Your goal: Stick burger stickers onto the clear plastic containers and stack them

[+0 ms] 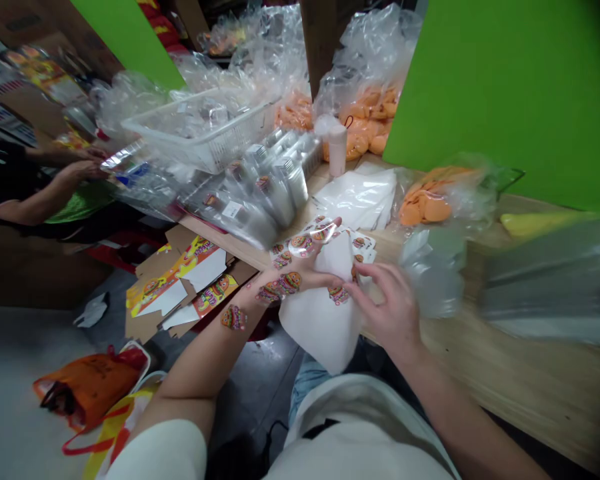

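Note:
Burger-printed clear stickers (234, 317) cling to my left forearm, wrist and the back of my left hand (303, 267). That hand grips a white sticker sheet (320, 327), its thumb lying across the front. The sheet hangs over the table's front edge above my lap. At the sheet's right edge, the thumb and forefinger of my right hand (393, 303) pinch at a burger sticker (337, 295), partly hidden by the fingertips. More printed sheets (363, 245) lie on the table just behind my hands.
Clear plastic packs (260, 193) stand in rows beside a white basket (220, 143). White bags (357, 197), a pink cup (337, 150) and a bag of orange pieces (430, 200) lie farther back. Printed cartons (180, 283) are at lower left. Another person's arm (55, 193) works at far left.

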The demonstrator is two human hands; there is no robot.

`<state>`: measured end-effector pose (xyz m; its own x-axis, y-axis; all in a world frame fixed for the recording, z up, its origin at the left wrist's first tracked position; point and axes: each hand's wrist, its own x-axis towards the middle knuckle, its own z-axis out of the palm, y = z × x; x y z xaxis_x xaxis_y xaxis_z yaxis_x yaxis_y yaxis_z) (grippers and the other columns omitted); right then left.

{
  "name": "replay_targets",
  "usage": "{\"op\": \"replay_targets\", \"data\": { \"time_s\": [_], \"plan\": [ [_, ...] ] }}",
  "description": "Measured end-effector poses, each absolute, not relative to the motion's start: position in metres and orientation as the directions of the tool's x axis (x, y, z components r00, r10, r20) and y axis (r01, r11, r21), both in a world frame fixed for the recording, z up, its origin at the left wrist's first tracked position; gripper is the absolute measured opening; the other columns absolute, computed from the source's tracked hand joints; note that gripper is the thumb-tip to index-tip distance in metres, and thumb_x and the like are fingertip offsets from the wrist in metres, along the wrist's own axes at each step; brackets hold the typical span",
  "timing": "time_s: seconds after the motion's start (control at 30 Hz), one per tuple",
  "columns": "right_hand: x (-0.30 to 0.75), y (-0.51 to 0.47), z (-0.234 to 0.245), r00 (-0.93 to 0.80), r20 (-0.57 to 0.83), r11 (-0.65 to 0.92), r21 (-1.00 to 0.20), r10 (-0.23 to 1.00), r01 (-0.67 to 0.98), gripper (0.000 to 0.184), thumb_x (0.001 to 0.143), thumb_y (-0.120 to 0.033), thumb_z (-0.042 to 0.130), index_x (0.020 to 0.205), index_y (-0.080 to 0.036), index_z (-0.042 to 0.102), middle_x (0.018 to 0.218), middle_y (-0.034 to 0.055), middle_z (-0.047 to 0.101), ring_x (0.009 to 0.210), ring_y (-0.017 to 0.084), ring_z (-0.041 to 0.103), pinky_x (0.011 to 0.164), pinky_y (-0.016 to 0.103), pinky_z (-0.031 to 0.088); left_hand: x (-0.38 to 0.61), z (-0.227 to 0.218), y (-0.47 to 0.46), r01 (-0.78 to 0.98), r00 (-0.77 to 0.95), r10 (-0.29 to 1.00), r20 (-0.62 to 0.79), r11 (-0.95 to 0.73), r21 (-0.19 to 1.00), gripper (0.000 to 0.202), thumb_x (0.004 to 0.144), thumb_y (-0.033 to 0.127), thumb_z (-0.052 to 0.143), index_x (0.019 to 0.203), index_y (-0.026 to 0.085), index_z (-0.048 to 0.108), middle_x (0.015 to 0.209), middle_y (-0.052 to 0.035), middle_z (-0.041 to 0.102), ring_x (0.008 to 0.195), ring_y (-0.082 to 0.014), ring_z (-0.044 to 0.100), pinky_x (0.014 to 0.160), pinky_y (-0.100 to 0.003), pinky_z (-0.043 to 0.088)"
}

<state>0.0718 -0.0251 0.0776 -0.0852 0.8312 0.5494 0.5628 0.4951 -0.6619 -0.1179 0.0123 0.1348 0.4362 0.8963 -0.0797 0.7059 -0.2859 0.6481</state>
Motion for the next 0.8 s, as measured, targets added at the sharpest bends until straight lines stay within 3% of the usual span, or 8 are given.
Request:
{"op": "replay_targets", "data": {
  "time_s": [0.2, 0.33, 0.47, 0.63, 0.73, 0.8],
  "plan": [
    [0.066, -0.026, 0.078, -0.163, 0.558, 0.547, -0.638, 0.813, 0.543, 0.015, 0.083, -0.021, 0.054, 0.094, -0.019, 0.064, 0.088, 0.0059, 0.066, 0.085, 0.018, 0.059, 0.079, 0.035, 0.048, -0.113, 0.133, 0.005, 0.707, 0.385, 0.922, -0.027, -0.276, 0.651, 0.079, 0.073, 0.043, 0.061, 0.141, 0.028, 0.023, 0.132, -0.0018, 0.052, 0.13, -0.0247, 0.037, 0.111, -0.041, 0.027],
    [0.071, -0.024, 0.077, -0.147, 0.497, 0.495, -0.701, 0.855, 0.513, 0.017, 0.085, -0.021, 0.049, 0.092, -0.02, 0.065, 0.09, 0.0049, 0.067, 0.086, 0.017, 0.06, 0.079, 0.033, 0.049, -0.11, 0.139, 0.004, 0.692, 0.373, 0.927, -0.043, -0.248, 0.678, 0.079, 0.071, 0.042, 0.063, 0.14, 0.028, 0.026, 0.132, -0.0015, 0.051, 0.133, -0.0252, 0.032, 0.111, -0.041, 0.026],
    [0.072, -0.026, 0.076, -0.105, 0.459, 0.443, -0.732, 0.882, 0.519, 0.026, 0.08, -0.027, 0.058, 0.106, -0.02, 0.06, 0.097, 0.0051, 0.066, 0.088, 0.017, 0.061, 0.079, 0.033, 0.049, -0.111, 0.14, 0.004, 0.671, 0.349, 0.934, -0.07, -0.197, 0.714, 0.075, 0.072, 0.042, 0.061, 0.139, 0.027, 0.031, 0.13, -0.0012, 0.054, 0.132, -0.0254, 0.033, 0.112, -0.039, 0.026],
    [0.068, -0.026, 0.074, -0.142, 0.479, 0.479, -0.717, 0.867, 0.506, 0.015, 0.081, -0.027, 0.057, 0.094, -0.021, 0.064, 0.093, 0.004, 0.067, 0.089, 0.017, 0.06, 0.082, 0.033, 0.047, -0.115, 0.132, 0.004, 0.672, 0.342, 0.938, -0.05, -0.208, 0.711, 0.072, 0.073, 0.044, 0.06, 0.137, 0.028, 0.033, 0.13, -0.0006, 0.053, 0.132, -0.0249, 0.033, 0.113, -0.038, 0.021],
    [0.066, -0.026, 0.075, -0.087, 0.381, 0.373, -0.789, 0.92, 0.489, 0.017, 0.082, -0.031, 0.056, 0.091, -0.022, 0.066, 0.092, 0.0037, 0.069, 0.086, 0.017, 0.062, 0.08, 0.033, 0.048, -0.115, 0.13, 0.003, 0.678, 0.341, 0.939, -0.032, -0.222, 0.701, 0.074, 0.071, 0.042, 0.062, 0.137, 0.029, 0.032, 0.132, 0.0001, 0.052, 0.134, -0.0255, 0.03, 0.113, -0.039, 0.022],
    [0.067, -0.025, 0.077, -0.052, 0.241, 0.238, -0.86, 0.969, 0.452, 0.021, 0.082, -0.036, 0.055, 0.09, -0.022, 0.068, 0.088, 0.0033, 0.07, 0.079, 0.017, 0.063, 0.074, 0.032, 0.049, -0.115, 0.131, 0.003, 0.675, 0.346, 0.938, -0.022, -0.233, 0.7, 0.075, 0.07, 0.041, 0.063, 0.138, 0.029, 0.031, 0.132, -0.0004, 0.051, 0.135, -0.026, 0.028, 0.113, -0.039, 0.023]
  ]
}}
